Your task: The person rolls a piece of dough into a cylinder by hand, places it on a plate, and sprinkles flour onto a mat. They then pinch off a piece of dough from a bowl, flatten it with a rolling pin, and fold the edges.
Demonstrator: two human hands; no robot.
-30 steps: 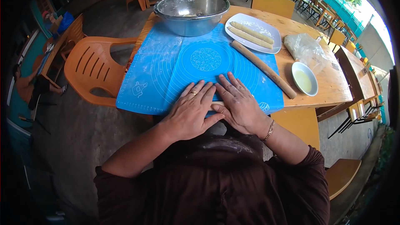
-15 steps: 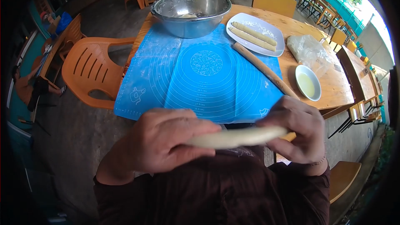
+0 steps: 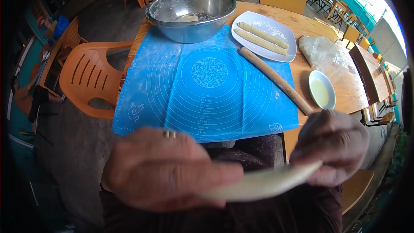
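Pale dough, your side of the mat: left hand and right hand grip its ends; likely soft, hold lightly!

The big round silver bowl is shiny metal. The long brown rolling pin is smooth wood. The long pale dough strip looks smooth and dull.
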